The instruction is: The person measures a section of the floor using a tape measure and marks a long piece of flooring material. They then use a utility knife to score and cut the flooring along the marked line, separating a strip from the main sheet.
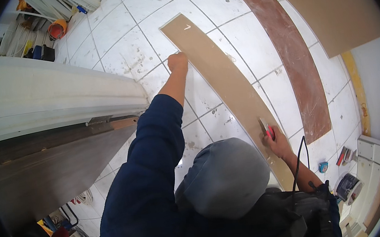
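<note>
A long, narrow brown board (222, 73) lies slantwise across the tiled floor, with a white mark near its far end. My left hand (178, 63) is closed in a fist against the board's left edge; what its fingers hold, if anything, is hidden. Nearer to me, my right hand (277, 144) grips a red-and-grey hand tool (266, 129). The tool's grey metal part meets the board's face, though its exact kind is unclear. A grey, rounded, cloth-covered shape (224, 179) sits between my arms and covers part of the board's near end.
A reddish-brown plank (290, 57) lies right of the board, with a wide brown sheet (331, 6) beyond it. At right are a tape measure (323, 167) and a bucket (349, 187). A dark panel (61, 173) stands left; an orange bucket (57, 29) sits far left.
</note>
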The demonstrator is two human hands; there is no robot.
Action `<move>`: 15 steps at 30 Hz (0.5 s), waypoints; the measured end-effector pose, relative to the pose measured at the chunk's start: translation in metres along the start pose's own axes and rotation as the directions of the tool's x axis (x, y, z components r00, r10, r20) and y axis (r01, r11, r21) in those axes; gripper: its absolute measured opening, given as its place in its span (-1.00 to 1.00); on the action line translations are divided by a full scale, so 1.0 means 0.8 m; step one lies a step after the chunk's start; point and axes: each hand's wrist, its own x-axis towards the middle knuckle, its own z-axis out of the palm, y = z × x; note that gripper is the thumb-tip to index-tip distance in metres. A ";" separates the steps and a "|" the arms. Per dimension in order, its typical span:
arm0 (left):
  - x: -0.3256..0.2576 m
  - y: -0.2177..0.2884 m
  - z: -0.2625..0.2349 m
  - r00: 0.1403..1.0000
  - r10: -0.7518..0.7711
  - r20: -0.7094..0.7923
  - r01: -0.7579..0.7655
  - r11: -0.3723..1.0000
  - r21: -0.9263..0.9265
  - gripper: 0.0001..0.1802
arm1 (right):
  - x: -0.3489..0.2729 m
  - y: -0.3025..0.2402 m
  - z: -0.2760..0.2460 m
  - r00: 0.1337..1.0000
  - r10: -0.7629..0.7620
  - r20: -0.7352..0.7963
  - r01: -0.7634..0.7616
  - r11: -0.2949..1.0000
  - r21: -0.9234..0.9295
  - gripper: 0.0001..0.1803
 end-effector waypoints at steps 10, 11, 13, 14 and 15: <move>0.052 0.004 -0.021 0.990 -0.041 0.138 0.033 0.998 0.056 -0.68 | 0.221 -0.199 -0.031 0.931 0.033 0.364 -0.095 0.984 0.154 -0.51; 0.059 0.000 -0.024 0.986 0.019 0.165 -0.031 0.997 0.068 -0.69 | 0.236 -0.239 -0.041 0.922 0.039 0.386 -0.110 0.981 0.163 -0.51; 0.058 -0.021 -0.026 0.976 0.199 0.086 -0.202 0.979 0.027 -0.67 | 0.276 -0.287 -0.038 0.950 -0.013 0.312 -0.020 0.995 0.101 -0.52; 0.057 -0.028 -0.026 0.957 0.287 0.041 -0.288 0.958 0.010 -0.66 | 0.307 -0.295 -0.023 0.963 -0.135 0.231 0.123 0.990 0.068 -0.50; 0.049 -0.024 -0.023 0.963 0.256 0.088 -0.251 0.966 -0.059 -0.67 | 0.335 -0.295 -0.009 0.956 -0.248 0.158 0.249 0.968 0.017 -0.48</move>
